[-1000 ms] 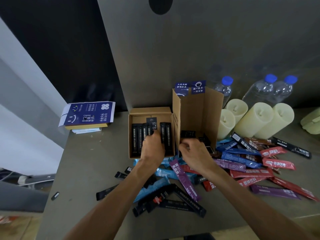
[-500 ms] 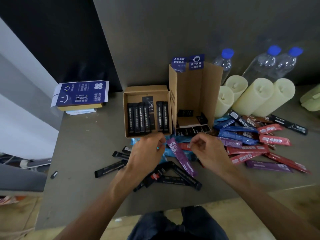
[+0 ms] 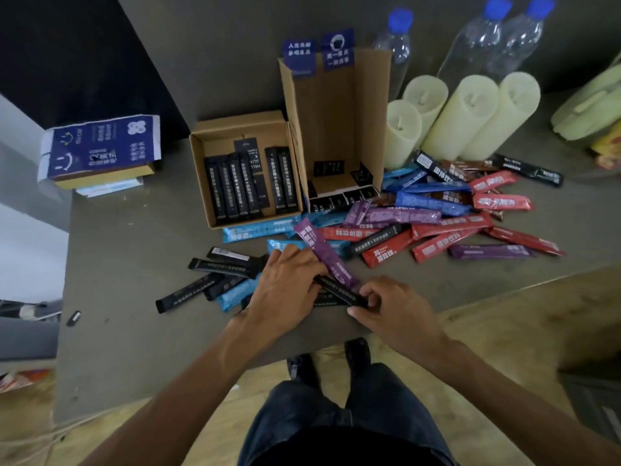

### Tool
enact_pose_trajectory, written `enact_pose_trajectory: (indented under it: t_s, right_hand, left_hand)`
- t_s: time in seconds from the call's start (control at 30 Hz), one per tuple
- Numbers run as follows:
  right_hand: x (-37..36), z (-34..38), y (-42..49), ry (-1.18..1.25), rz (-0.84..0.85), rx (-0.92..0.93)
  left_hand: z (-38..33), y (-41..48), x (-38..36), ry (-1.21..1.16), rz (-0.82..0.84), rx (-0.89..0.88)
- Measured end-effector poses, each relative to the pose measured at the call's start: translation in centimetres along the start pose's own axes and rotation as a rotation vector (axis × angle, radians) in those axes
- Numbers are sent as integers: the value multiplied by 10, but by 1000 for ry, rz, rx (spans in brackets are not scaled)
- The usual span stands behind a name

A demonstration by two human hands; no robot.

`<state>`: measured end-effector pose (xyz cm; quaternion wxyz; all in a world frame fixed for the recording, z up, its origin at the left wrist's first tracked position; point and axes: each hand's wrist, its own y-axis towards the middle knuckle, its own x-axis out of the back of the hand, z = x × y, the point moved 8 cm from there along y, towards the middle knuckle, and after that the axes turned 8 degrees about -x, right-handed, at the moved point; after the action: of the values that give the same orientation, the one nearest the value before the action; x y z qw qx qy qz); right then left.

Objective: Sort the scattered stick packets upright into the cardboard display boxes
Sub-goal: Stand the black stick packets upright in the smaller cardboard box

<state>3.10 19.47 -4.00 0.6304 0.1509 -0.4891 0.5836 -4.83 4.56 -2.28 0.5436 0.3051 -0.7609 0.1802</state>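
A: Your right hand (image 3: 396,314) is over the near edge of the counter (image 3: 134,264). Its grip is narrow, with thumb and fingertips pinching the near right end of a black stick packet (image 3: 339,290).

B: That same packet runs far and left, under your left hand (image 3: 289,284). Your fingers there are bent down over it and over the loose pile. I cannot tell whether that grip holds the packet or only rests on it.

A: A purple packet (image 3: 319,250) lies slantwise just beside your left fingertips and crosses the black one.

B: Left of your left hand, loose black packets (image 3: 218,267) lie flat and scattered, with light blue packets (image 3: 258,228) among them. To your right, red packets (image 3: 447,243) are heaped with purple and dark blue ones, reaching as far as the candles (image 3: 467,116).

A: The two cardboard boxes stand side by side on the far side of the pile, touching each other. The low box (image 3: 242,117), on the left, holds black sticks (image 3: 235,190) side by side in two groups with a gap between them.

B: The tall box (image 3: 336,112), on the right, shows a few small dark pieces at its bottom, too small to tell what they are.

A: Clear bottles (image 3: 396,45) with blue caps stand behind the candles. A blue printed carton (image 3: 100,146) sits on a stack at the far left.
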Motion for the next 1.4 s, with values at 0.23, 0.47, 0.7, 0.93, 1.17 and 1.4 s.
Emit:
enact_pose_trajectory:
  t_s: [0.23, 0.47, 0.7, 0.93, 1.17, 1.4]
  right_hand:
    - [10, 2, 7, 211, 70, -52]
    - [68, 1, 25, 609, 108, -130]
    - [88, 21, 37, 630, 101, -66]
    - [87, 96, 48, 614, 137, 148]
    - [74, 136, 78, 620, 57, 216]
    - [73, 142, 99, 476, -143, 208]
  left_hand:
    - [6, 2, 4, -44, -4, 63]
    - [17, 2, 37, -572, -110, 267]
    - [17, -2, 66, -699, -177, 290]
    - [26, -12, 84, -516, -145, 347]
    - [87, -33, 103, -536, -420, 664]
    - [119, 1, 101, -452, -388, 756]
